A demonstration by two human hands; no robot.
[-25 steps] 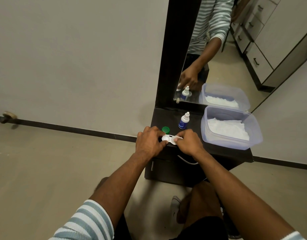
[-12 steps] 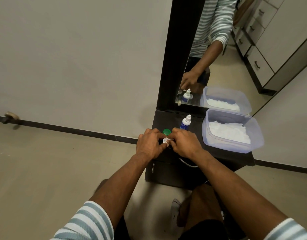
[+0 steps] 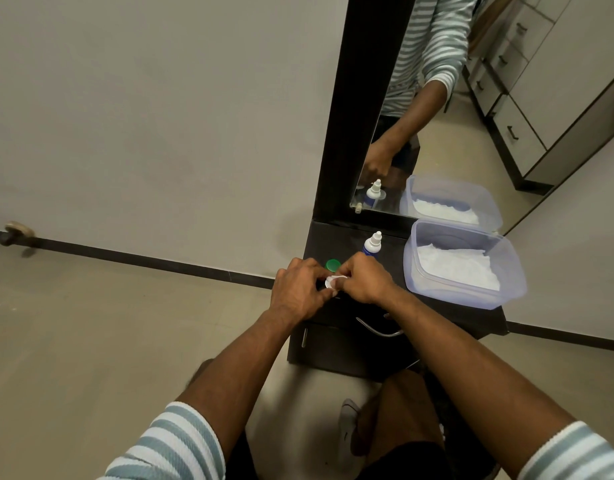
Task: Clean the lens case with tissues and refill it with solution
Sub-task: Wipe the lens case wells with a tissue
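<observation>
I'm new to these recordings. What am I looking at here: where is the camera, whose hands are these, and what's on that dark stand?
There is no robot. A person wears one camera on the head, looking forward and down, so both arms reach in from the bottom. The left hand and right hand meet over the near edge of a dark stand below a mirror. Between the fingers shows something small and white, probably the lens case with tissue; which hand holds what is hidden. On the stand lie a green cap, a solution bottle and a clear tub of tissues. The mirror repeats the bottle and tub.
</observation>
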